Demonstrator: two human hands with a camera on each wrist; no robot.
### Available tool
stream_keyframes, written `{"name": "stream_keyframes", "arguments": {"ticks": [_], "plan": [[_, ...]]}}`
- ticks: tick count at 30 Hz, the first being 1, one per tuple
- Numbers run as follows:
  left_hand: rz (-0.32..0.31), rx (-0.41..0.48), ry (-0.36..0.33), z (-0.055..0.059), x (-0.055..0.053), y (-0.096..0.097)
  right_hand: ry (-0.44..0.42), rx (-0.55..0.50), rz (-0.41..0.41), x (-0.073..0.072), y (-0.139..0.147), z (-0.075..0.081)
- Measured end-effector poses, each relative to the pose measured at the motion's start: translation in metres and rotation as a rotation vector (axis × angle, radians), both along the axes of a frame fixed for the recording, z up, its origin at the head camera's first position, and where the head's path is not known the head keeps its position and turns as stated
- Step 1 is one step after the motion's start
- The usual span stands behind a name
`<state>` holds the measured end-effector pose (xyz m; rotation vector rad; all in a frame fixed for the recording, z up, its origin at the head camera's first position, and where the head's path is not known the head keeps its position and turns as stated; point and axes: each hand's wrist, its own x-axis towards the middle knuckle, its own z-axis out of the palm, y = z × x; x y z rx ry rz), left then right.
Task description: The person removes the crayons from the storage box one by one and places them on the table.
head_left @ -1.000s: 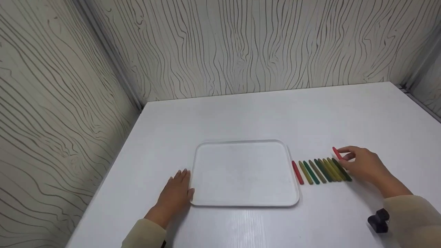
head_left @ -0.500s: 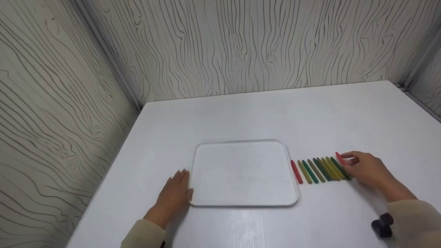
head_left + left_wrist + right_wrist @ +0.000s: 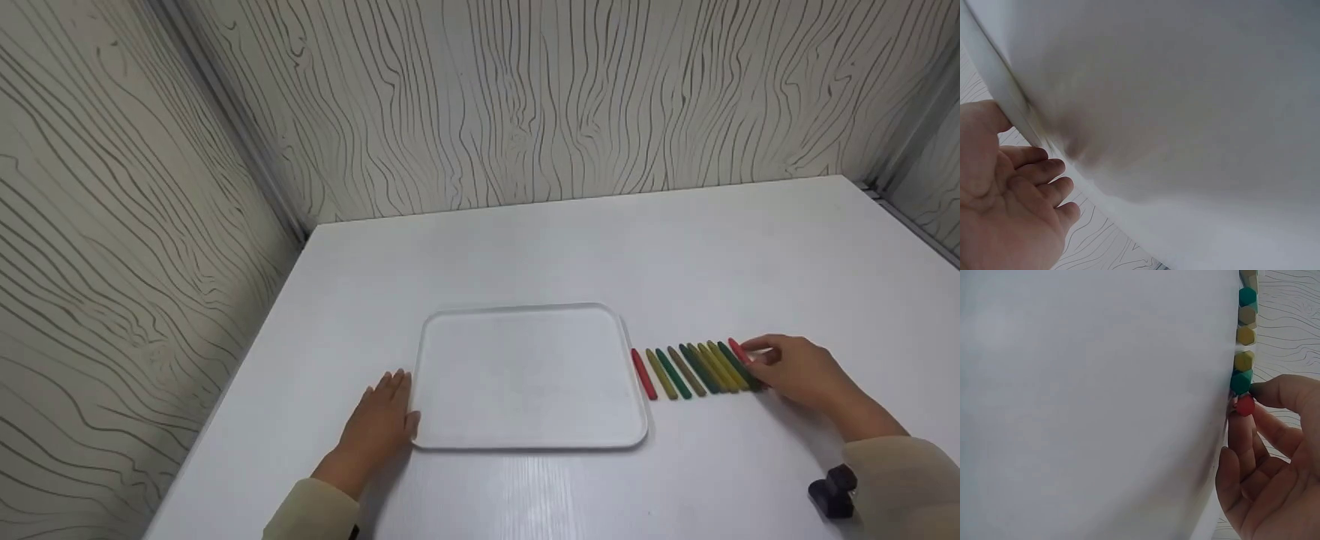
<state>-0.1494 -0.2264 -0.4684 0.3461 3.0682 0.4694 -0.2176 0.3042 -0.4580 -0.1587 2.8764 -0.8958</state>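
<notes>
My right hand pinches a red crayon between thumb and fingers at the right end of a row of crayons. In the right wrist view the red crayon's end sits low at the table, right beside a green crayon. The row runs leftward through green, yellow and brownish crayons to another red crayon at the tray's right edge. On the left, my left hand lies with fingers extended along the left edge of a white rectangular tray, its thumb at the rim.
The white table carries the tray and crayons. Wood-grain patterned panels stand behind and to the left. A small black device is by the right sleeve.
My right hand has brought the red crayon down and slightly right, to the end of the row beside the dark green one. The left hand stays at the tray's edge.
</notes>
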Motion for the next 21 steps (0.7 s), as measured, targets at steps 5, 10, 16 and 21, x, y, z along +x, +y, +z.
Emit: {"name": "stream_keyframes", "arguments": {"ticks": [5,10,16,21], "plan": [[-0.005,-0.005,0.026,-0.002,-0.002,0.000,-0.006,0.000,-0.006,0.000,0.000,0.000],[-0.010,-0.011,0.034,-0.002,-0.002,-0.001,-0.023,-0.007,-0.025,0.002,0.000,0.001],[-0.008,-0.026,0.024,0.001,-0.003,-0.002,-0.033,0.025,-0.052,0.000,0.003,0.012],[0.041,-0.082,0.026,0.012,-0.013,0.001,0.070,0.122,-0.079,-0.003,0.000,0.030]]}}
